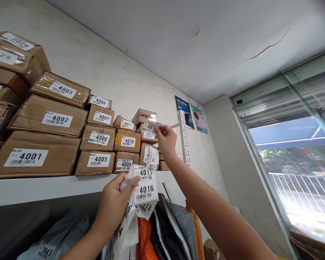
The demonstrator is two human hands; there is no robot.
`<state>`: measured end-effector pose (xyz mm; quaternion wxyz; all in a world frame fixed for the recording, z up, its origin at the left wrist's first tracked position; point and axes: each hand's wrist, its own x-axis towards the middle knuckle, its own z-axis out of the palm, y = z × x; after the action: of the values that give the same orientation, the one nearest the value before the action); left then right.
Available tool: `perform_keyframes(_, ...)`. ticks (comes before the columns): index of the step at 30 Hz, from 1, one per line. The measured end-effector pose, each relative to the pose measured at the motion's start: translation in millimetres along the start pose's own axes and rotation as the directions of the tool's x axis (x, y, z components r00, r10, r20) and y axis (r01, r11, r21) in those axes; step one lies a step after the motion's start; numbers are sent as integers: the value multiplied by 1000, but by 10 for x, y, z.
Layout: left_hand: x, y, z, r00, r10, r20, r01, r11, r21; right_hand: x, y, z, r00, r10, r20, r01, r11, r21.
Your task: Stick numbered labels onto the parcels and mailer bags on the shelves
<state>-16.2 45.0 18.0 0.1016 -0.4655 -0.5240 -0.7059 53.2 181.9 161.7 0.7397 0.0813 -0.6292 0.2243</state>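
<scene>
Fingertips (159,132) of right hand (166,142) pinch small white barcode sticker (148,127) at brown cardboard box stack (141,117), white perforated upright (184,141) just beyond; left hand (115,200) clamps white numbered label strip (145,188).

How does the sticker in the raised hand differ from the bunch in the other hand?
The sticker in the right hand is single; the label strip in the left hand carries several. The sticker is blurred and unreadable; the label strip shows 4015 and 4016. The sticker is raised by the stacked boxes; the label strip hangs at the shelf edge. Both are white with black print.
</scene>
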Motion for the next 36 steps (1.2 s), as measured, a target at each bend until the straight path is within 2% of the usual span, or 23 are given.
perform_keyframes(4,-229,-148,-100,995,-94,-15,94,995,12,813,137,244,998,-48,42,53,990,-130)
perform_keyframes(6,-316,-197,-169,989,-145,-31,145,989,-9,1016,208,354,995,-55,81,71,977,-199)
perform_keyframes(8,-358,-222,-250,982,-184,-32,184,983,-25,1088,266,430,991,-70,114,98,960,-261)
perform_keyframes(11,-355,-219,-369,977,-209,-31,209,978,-18,1077,310,473,981,-107,163,156,931,-329)
perform_keyframes(14,-331,-195,-440,983,-179,-34,180,984,16,1053,313,456,969,-137,205,207,903,-376)
perform_keyframes(20,-346,-167,-427,982,-189,9,189,982,-29,1036,265,390,957,-166,237,256,868,-426)
perform_keyframes(26,-379,-164,-418,974,-224,40,226,972,-56,1018,191,376,935,-286,209,354,730,-585)
perform_keyframes(32,-398,-163,-469,980,-200,12,200,978,-66,918,252,328,916,-278,289,395,747,-534)
perform_keyframes(36,-410,-152,-447,980,-197,33,199,977,-74,687,266,175,914,-303,271,403,761,-509)
